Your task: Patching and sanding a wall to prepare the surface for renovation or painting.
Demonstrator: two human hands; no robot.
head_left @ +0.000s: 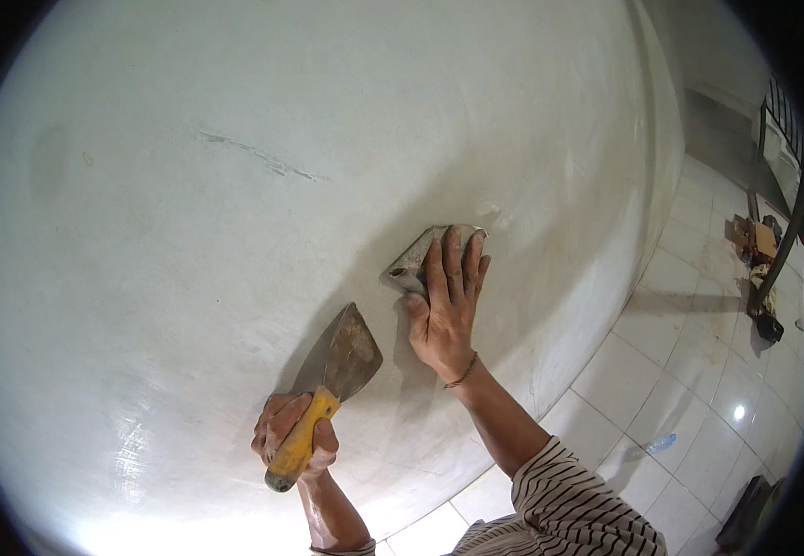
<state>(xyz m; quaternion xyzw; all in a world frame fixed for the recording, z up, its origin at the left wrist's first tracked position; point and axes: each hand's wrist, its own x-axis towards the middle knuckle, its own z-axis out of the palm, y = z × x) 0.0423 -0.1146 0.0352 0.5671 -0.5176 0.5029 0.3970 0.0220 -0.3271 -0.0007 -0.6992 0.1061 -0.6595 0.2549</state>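
My left hand (280, 424) is wrapped round the yellow handle of a putty knife (352, 356). Its wide, stained metal blade points up and to the right, close to the pale wall (189, 278); I cannot tell whether it touches. Higher up and to the right, my right hand (448, 310) presses a flat, grey, plaster-smeared scraper blade (413, 258) against the wall. The fingers lie together over that blade, with the thumb at its lower edge, and they hide much of it. A dark hole shows near the blade's left corner.
A grey scratched streak (258, 154) marks the wall at the upper left. White floor tiles (671, 334) lie to the right, with a clear plastic bottle (661, 444) on them. Farther off stand a cardboard box (765, 241), loose items and a dark metal railing (785, 116).
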